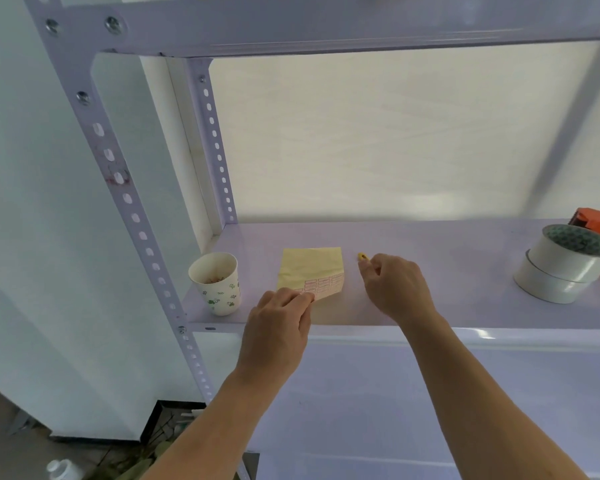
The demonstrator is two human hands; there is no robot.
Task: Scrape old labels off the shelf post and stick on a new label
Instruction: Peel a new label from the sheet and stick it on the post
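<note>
Label sheet (310,271), yellow with rows of small red-edged labels across its near part, is lying flat on the pale lilac shelf board (447,251), roughly in front of me. My left hand (278,327) is reaching in from below and pinching the sheet's near corner between thumb and curled fingertips. My right hand (395,289) is resting just to the right of the sheet, its fingers curled in and pinching a small yellow tool (362,257). Only the tool's tip is showing past my fingers, so I cannot tell what kind of tool it is.

To the left of the sheet a paper cup (217,284) with a green leaf print is standing upright near the shelf's front edge, with some small scraps lying in its bottom. Left of the cup the perforated shelf post (109,168) is rising at a slant, and red smudges (113,180) are clinging around two of its holes. Far to the right, two white tape rolls (565,268) are sitting stacked on the board, with an orange object (594,223) showing partly behind them.
</note>
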